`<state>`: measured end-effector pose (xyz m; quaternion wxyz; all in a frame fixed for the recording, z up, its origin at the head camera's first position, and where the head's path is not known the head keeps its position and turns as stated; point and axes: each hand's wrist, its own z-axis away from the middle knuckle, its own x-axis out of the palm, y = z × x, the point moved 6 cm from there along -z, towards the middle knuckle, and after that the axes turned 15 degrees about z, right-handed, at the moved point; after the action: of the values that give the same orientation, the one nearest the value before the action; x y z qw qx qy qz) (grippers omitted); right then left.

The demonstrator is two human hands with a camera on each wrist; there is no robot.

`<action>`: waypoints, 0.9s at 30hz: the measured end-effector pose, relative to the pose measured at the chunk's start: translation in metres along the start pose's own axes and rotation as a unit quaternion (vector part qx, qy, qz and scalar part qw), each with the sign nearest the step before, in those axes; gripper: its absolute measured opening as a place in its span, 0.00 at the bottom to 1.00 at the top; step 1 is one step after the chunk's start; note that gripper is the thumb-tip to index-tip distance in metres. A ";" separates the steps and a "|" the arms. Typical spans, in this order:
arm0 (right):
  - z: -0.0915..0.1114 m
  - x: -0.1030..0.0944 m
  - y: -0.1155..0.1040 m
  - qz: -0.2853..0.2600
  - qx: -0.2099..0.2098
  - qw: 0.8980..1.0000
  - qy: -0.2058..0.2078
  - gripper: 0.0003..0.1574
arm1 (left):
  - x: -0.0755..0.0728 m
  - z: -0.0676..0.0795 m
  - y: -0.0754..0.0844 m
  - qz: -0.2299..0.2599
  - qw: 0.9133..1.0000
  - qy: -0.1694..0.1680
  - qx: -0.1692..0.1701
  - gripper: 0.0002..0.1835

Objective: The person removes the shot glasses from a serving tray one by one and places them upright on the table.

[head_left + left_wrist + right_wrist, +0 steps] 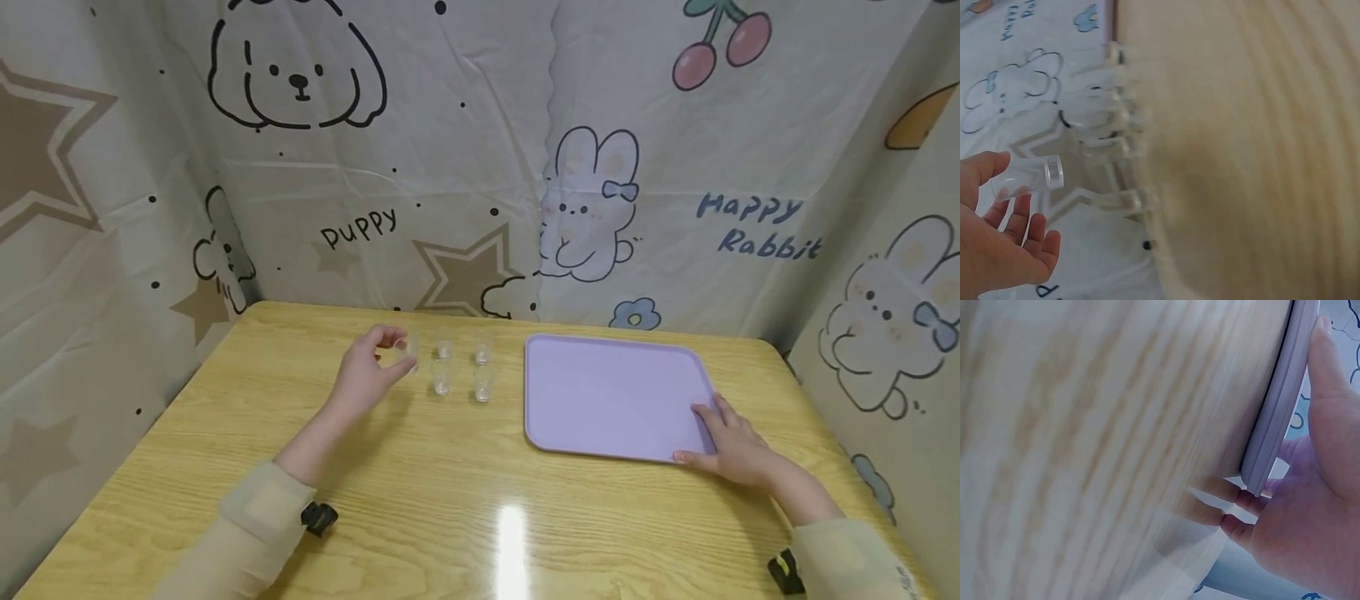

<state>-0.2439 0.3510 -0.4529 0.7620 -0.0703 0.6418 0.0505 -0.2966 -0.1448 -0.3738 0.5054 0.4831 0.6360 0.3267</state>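
My left hand pinches a small clear cup between thumb and fingers, close over the table at the left of a group. In the left wrist view the cup lies sideways across the picture, its thick base pointing away from the palm. Several similar clear cups stand on the table beside it, among them a near one and another. My right hand grips the near right corner of a lilac tray, thumb on the front rim and fingers over the right rim. In the right wrist view two fingertips touch the tabletop.
A wood-grain table with rounded far corners bears everything. Printed cloth hangs behind the far edge and along both sides. The tray lies to the right of the cups, with a narrow gap between.
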 end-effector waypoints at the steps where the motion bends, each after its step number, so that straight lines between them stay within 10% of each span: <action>1: 0.000 0.000 0.000 0.001 -0.001 1.000 0.001 0.63 | -0.001 0.000 -0.004 -0.005 1.000 -0.005 -0.007 0.21; 16: 0.000 -0.001 0.000 0.007 0.000 1.000 -0.003 0.64 | 0.001 -0.008 -0.051 -0.043 0.988 -0.069 -0.130 0.23; 27: -0.001 0.002 0.000 0.005 0.000 1.000 -0.007 0.64 | 0.004 -0.010 -0.058 -0.053 0.984 -0.089 -0.143 0.23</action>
<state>-0.2446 0.3503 -0.4547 0.7664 -0.0669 0.6364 0.0552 -0.3231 -0.1588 -0.4252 0.6406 0.3990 0.5595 0.3426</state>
